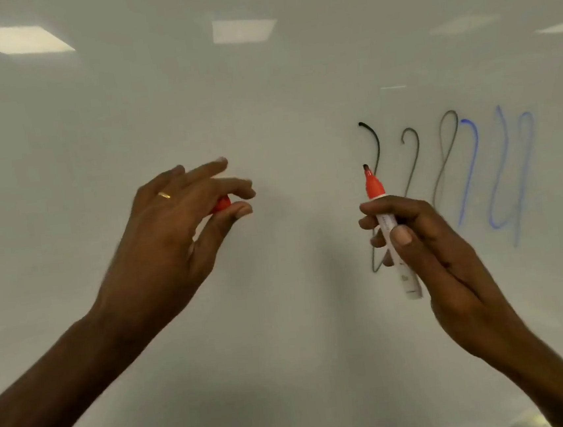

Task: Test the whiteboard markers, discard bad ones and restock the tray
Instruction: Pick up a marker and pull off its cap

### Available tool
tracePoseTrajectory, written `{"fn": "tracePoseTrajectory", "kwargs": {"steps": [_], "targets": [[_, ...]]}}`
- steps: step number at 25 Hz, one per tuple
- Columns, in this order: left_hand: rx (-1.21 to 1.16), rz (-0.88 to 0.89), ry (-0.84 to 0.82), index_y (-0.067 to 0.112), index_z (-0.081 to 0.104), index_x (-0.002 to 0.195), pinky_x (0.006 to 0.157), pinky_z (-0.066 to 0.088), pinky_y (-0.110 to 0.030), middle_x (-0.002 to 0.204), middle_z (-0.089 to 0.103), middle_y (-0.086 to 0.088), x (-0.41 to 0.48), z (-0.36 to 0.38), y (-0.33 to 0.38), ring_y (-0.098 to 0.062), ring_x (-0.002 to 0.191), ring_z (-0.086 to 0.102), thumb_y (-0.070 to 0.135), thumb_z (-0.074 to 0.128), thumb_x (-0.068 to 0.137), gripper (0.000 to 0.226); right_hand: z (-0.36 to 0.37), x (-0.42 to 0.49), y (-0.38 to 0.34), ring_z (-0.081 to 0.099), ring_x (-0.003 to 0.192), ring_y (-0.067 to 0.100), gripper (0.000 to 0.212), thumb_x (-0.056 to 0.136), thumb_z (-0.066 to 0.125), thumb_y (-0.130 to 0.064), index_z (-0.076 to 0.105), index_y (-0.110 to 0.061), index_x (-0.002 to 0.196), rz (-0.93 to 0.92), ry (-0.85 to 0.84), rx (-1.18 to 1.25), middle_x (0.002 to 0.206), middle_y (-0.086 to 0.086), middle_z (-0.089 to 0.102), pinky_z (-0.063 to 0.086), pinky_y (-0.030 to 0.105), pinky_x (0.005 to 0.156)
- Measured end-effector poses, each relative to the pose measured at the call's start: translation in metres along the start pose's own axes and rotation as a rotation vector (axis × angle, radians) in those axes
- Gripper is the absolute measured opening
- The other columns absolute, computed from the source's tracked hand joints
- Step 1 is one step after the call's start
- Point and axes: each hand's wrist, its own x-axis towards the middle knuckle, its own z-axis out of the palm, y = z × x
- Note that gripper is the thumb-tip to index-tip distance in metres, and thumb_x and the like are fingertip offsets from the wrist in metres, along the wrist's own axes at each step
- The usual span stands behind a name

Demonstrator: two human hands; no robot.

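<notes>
Gripping an uncapped whiteboard marker with a white barrel and red-orange neck [385, 218], the right hand [427, 244] is raised in front of the glossy white whiteboard [262, 94], forearm coming up from the lower right corner of the view. Its fingers curl round the upper barrel from the far side and the thumb presses flat on the near side, the nail facing the camera. The left hand [178, 223] reaches in from the lower left corner, wrist bent back, and pinches a small red marker cap [220, 204] between the thumb and the curled fingers; only part of the cap shows. A thin gold ring [164, 195] sits on 1 finger of that hand. The 2 hands are well apart.

The marker's long axis runs nearly upright, with the tip pointing up and leaning a little left and the back end sticking out below the hand, down and to the right. It sits before the board's right half, over the leftmost of the drawn strokes. Whether the tip touches the board I cannot tell.

The nib looks dark at its very end, the tapered neck below it is bright red-orange, and the barrel carries small print too blurred to read.

Behind it run looping black and grey test strokes [374, 142], with pale blue loops [510, 174] further toward the right edge. Ceiling light reflections [12, 39] show along the board's top edge.
</notes>
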Motion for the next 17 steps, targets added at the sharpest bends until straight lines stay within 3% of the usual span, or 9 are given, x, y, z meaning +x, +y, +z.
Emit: {"fn": "tracePoseTrajectory", "kwargs": {"steps": [2,4,7,10,14,17], "targets": [[0.048,-0.041,0.056,0.024,0.06,0.125,0.124,0.021,-0.042,0.142,0.057,0.011,0.021,0.016,-0.016,-0.007,0.148,0.032,0.036,0.046,0.104,0.028,0.016,0.003,0.014,0.061,0.117,0.025,0.039,0.1,0.034,-0.011,0.057,-0.021,0.131,0.024,0.061,0.162,0.121,0.001,0.065,0.048,0.042,0.098],[0.135,-0.063,0.065,0.024,0.056,0.134,0.125,0.016,-0.048,0.149,0.05,0.007,0.022,0.037,-0.026,-0.013,0.151,0.026,0.037,0.042,0.104,0.035,0.028,0.01,0.024,0.063,0.111,0.023,0.034,0.098,0.044,-0.013,0.058,-0.022,0.128,0.016,0.159,0.181,0.115,-0.001,0.065,0.049,0.043,0.099],[0.394,0.021,0.089,0.024,0.05,0.144,0.124,0.018,-0.053,0.151,0.046,0.003,0.029,0.054,-0.039,-0.022,0.149,0.031,0.035,0.045,0.105,0.04,0.041,0.026,0.031,0.067,0.096,0.019,0.022,0.094,0.062,-0.026,0.064,-0.02,0.115,-0.02,0.218,0.113,0.099,-0.005,0.068,0.054,0.034,0.09],[0.536,-0.005,0.052,0.026,0.033,0.153,0.124,0.013,-0.058,0.161,0.03,0.004,0.03,0.064,-0.041,-0.025,0.153,0.021,0.033,0.039,0.108,0.046,0.054,0.053,0.036,0.071,0.084,0.014,0.018,0.098,0.054,-0.014,0.068,-0.009,0.11,-0.104,0.268,0.034,0.097,0.001,0.074,0.053,0.018,0.073],[0.606,-0.089,-0.033,0.026,0.004,0.158,0.123,-0.003,-0.058,0.168,0.003,0.003,0.03,0.067,-0.036,-0.023,0.156,-0.002,0.039,0.017,0.106,0.055,0.058,0.085,0.037,0.07,0.069,0.022,0.012,0.096,0.061,-0.026,0.057,-0.019,0.105,-0.098,0.304,-0.023,0.083,0.006,0.072,0.057,0.035,0.057],[0.58,-0.116,-0.053,0.023,0.002,0.158,0.123,-0.001,-0.061,0.168,0.0,0.002,0.027,0.067,-0.033,-0.023,0.156,-0.004,0.036,0.018,0.102,0.06,0.062,0.056,0.055,0.071,0.072,0.022,0.009,0.093,0.066,-0.026,0.06,-0.02,0.093,-0.066,0.415,0.125,0.079,0.007,0.072,0.056,0.032,0.059]]}}
